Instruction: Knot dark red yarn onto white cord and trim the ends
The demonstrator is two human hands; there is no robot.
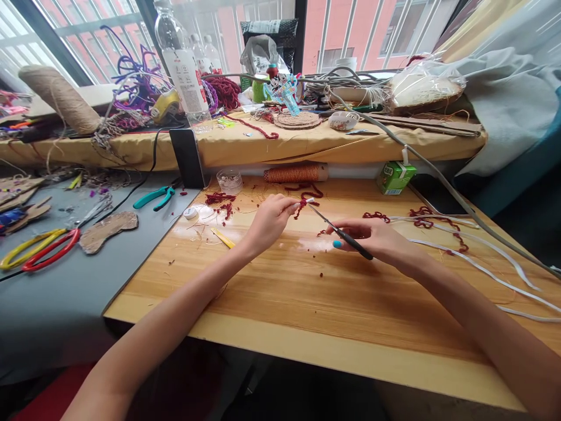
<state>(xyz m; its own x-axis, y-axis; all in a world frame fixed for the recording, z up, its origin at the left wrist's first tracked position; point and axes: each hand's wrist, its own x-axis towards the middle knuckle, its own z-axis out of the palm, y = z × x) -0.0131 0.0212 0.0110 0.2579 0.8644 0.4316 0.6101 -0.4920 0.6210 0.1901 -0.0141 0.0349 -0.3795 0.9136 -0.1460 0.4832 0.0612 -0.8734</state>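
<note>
My left hand (274, 215) is closed in a pinch over the wooden table. At its fingertips is a small piece of dark red yarn (302, 204), with a short white bit (310, 200) beside it. My right hand (372, 237) grips black-handled scissors (350, 238), seen nearly edge-on. Their narrow metal tip points up and left, close to the white bit; whether it touches is too small to tell. Beyond my fingers lies a curled length of dark red yarn (312, 190). Small red scraps (321, 274) are scattered on the wood.
An orange thread cone (295, 173), clear dish (229, 181) and green carton (395, 177) line the table's back. White cords (471, 262) and red yarn lie right. Teal pliers (154, 198) and red-and-yellow-handled cutters (51, 251) lie left. A grey cable (432, 161) crosses the right side.
</note>
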